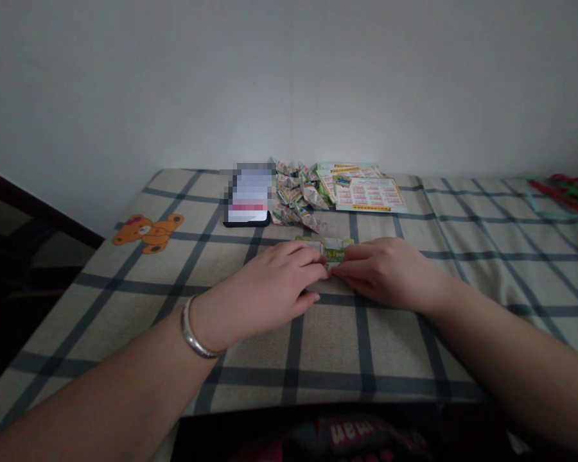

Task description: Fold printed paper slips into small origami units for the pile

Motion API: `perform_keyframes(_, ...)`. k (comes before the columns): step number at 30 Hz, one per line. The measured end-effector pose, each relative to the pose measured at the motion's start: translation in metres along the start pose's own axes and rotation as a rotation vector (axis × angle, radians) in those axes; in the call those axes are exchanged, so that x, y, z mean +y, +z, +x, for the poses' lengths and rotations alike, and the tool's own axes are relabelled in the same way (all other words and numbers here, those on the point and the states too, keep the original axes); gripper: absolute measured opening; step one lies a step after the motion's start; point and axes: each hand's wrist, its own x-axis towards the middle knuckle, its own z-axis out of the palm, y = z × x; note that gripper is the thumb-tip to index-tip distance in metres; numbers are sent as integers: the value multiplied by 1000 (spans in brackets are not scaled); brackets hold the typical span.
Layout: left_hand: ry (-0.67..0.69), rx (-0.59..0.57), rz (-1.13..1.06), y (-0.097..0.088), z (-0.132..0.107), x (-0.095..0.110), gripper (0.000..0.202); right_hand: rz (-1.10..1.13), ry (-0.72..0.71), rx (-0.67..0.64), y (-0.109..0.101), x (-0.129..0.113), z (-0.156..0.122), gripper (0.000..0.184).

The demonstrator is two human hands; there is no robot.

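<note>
A small strip of printed paper [325, 247], green and white, lies on the checked cloth in front of me. Both hands rest on it with fingertips meeting at its near edge. My left hand [264, 285], with a silver bangle [192, 333] at the wrist, presses its fingers together on the left part. My right hand [390, 273] pinches the right part with fingers closed. Most of the paper is hidden under the fingers.
A phone [248, 196] with a lit screen lies beyond the hands. To its right sit a heap of folded paper pieces [298, 196] and flat printed leaflets [368, 192]. Red and green items [571, 192] lie far right. A bear picture [148, 232] marks the cloth's left edge.
</note>
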Motion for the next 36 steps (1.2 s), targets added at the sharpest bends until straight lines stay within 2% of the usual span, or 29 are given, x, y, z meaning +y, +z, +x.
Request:
perform_keyframes(8, -15, 17, 42, -2, -1, 1, 26, -58, 83, 92, -3, 3, 2, 17)
perform_keyframes(15, 2, -14, 66, -5, -4, 0, 32, -94, 129, 92, -7, 14, -4, 18)
perform_keyframes(19, -7, -30, 77, -9, -3, -2, 33, -102, 180, 50, -6, 15, -5, 15)
perform_keyframes(24, -75, -48, 101, -13, -2, -2, 31, -119, 222, 30, -6, 16, -4, 14)
perform_keyframes(36, -243, -1, 191, -14, -4, -2, 32, -141, 259, 46, -5, 13, -4, 15)
